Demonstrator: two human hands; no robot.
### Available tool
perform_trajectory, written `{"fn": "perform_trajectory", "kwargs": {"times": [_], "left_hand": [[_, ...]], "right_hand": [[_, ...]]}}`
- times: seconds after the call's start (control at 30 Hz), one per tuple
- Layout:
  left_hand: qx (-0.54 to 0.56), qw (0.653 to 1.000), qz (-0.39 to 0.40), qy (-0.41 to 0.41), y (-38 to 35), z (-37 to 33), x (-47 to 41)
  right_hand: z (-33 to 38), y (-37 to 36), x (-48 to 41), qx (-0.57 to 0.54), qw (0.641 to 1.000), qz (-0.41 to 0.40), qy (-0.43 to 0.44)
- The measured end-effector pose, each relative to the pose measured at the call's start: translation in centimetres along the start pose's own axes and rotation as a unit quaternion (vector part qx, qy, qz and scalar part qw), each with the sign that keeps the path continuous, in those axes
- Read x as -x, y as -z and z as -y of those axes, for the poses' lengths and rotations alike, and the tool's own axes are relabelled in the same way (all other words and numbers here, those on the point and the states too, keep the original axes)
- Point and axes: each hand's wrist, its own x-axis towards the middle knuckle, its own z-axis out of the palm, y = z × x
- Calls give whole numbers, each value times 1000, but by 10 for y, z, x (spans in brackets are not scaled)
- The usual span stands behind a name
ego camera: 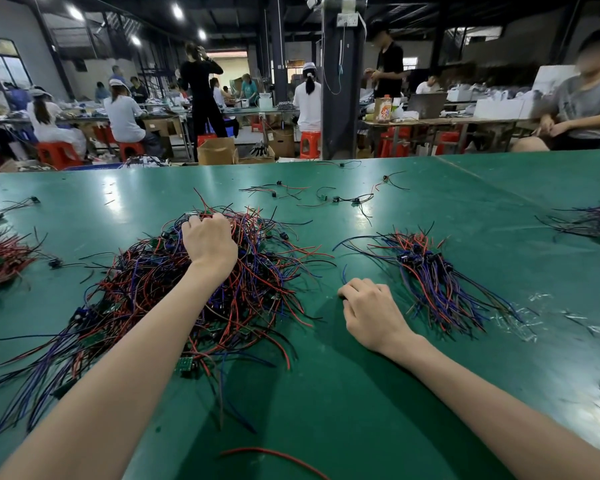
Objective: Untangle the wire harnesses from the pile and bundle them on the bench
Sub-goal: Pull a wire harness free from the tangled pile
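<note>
left hand (208, 242) fisted on wires atop pile (194, 292); right hand (369, 311) curled, contents unclear. risk: snagged neighbours under the fist drag out too.

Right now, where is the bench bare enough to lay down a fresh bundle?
Bare bench lies between the forearms, near the front edge. A narrow strip separates the tangled pile from the sorted bundle, but the right hand rests there. The left hand is in the pile.
</note>
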Motion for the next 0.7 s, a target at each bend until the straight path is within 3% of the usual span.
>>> {"fn": "perform_trajectory", "kwargs": {"times": [0.1,0.27,0.4,0.6,0.7], "left_hand": [[146,989,-34,13,20,1,-7],[346,931,-110,-18,53,-1,1],[355,917,-142,-112,49,-13,25],[402,900,-146,-88,43,-11,28],[422,876,-148,-181,42,-19,44]], "right_hand": [[-1,0,0,-7,1000,-4,1],[1,0,0,4,1000,-9,1],[0,1,1,-2,1000,-13,8],[-1,0,3,-27,999,-20,10],[0,1,1,-21,998,-48,29]]}}
